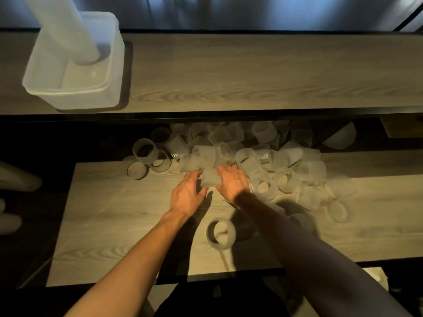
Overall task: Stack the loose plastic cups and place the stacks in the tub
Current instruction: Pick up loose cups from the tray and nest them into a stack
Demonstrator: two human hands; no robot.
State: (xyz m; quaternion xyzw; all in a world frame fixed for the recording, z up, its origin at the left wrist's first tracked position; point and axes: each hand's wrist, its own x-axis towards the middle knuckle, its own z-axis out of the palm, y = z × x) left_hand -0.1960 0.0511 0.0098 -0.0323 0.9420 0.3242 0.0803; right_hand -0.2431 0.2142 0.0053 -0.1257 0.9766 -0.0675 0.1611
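A ribbed translucent plastic cup [210, 180] lies on its side at the near edge of the pile of loose cups [263, 156]. My left hand [187, 194] touches its left side and my right hand [231, 184] its right side, fingers fairly straight, so the cup sits between them. One cup [221, 234] stands upright alone on the table, close in front of my hands. The white tub [75, 88] stands on the upper shelf at far left, and a tall stack of cups [66, 26] leans in it.
The wooden table [119, 236] carries the pile across its back and right side. A raised wooden shelf [251, 72] runs behind it. A white bowl-like object [341, 138] sits under the shelf at right. Pale rounded objects [13, 179] lie off the table's left edge.
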